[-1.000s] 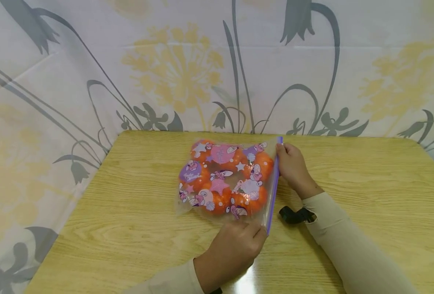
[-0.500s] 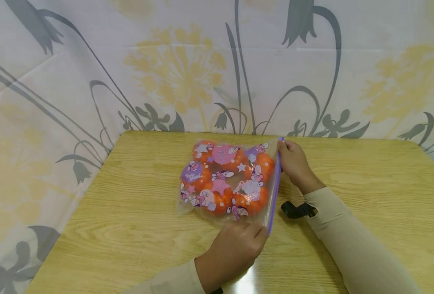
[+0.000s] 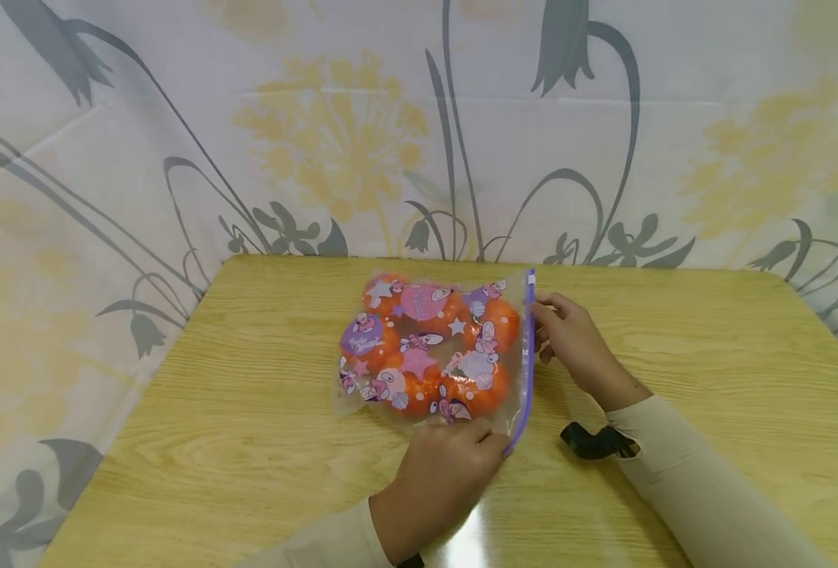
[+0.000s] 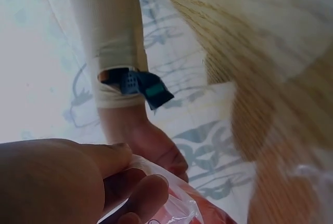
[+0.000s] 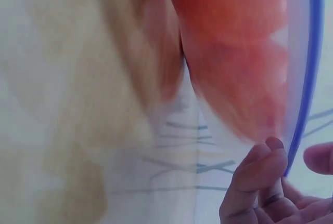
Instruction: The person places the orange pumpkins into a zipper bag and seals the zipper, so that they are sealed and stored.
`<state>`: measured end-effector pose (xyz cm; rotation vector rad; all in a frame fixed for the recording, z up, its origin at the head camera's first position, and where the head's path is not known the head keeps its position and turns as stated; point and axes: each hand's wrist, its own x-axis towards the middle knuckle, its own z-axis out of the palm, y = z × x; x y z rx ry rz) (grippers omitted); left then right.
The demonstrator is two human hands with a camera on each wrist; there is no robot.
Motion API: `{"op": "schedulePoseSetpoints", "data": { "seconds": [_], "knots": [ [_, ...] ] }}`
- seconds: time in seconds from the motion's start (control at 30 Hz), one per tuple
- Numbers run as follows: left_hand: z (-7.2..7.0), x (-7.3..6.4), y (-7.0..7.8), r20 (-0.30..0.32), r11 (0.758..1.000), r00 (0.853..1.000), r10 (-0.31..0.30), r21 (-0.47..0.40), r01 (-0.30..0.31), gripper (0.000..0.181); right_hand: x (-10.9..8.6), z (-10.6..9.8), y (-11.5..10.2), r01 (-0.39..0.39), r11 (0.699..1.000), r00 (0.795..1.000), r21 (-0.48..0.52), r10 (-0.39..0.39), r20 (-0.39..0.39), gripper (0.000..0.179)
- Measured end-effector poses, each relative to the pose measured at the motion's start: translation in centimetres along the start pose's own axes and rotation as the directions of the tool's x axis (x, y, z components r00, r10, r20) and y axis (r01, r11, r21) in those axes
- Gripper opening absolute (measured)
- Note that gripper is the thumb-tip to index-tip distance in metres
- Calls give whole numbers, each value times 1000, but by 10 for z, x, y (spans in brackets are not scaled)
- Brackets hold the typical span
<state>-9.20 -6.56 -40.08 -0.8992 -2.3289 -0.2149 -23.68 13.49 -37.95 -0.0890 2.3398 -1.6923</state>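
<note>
A clear zip bag (image 3: pixel 454 347) printed with pink and purple cartoon figures lies on the wooden table, holding several round orange fruits (image 3: pixel 479 390) that look like tangerines. Along its right side runs a purple zip strip (image 3: pixel 529 355) with a small white slider (image 3: pixel 531 279) at the far end. My left hand (image 3: pixel 443 473) pinches the bag's near right corner between thumb and fingers. By the upper part of the strip is my right hand (image 3: pixel 571 339); in the right wrist view its thumb (image 5: pixel 318 159) stands apart from its loosely bent fingers (image 5: pixel 260 169).
The wood-grained table (image 3: pixel 248 457) extends on both sides of the bag. Behind it hangs a pale cloth (image 3: pixel 490 118) with grey and yellow flowers. A dark strap (image 3: pixel 596 442) sticks out of the right sleeve.
My right hand has loosened from the far end of the zip strip and slid a little nearer along it, uncovering the white slider. The strip now bows slightly. My left hand keeps its pinch.
</note>
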Motion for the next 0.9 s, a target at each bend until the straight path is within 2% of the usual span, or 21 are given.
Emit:
{"op": "schedulePoseSetpoints", "data": {
  "seconds": [0.2,0.37,0.47,0.6,0.7,0.8,0.9],
  "knots": [
    [6,-1,-3,5,1000,1000,-15,2,15,10,-7,7,14,19,1000,999,-8,-19,43,46],
    [9,-5,-5,53,1000,999,-10,-17,11,12,-4,12,26,23,1000,996,-7,-23,83,48],
    [10,-5,-7,75,998,997,1,-58,4,14,0,10,29,31,999,998,-32,-29,52,50],
    [10,-3,-7,74,991,997,14,-134,-4,15,2,6,31,40,998,999,-52,-41,-24,49],
    [8,-4,-10,59,986,998,12,-166,-2,20,3,4,33,36,998,998,-45,-38,-45,49],
    [3,-3,-22,30,982,999,-30,-183,35,22,2,3,34,43,999,998,-26,-44,-44,50],
    [-4,-3,-44,2,976,992,-130,-177,128,26,2,1,32,85,995,996,-55,-87,-25,52]
  ]
}}
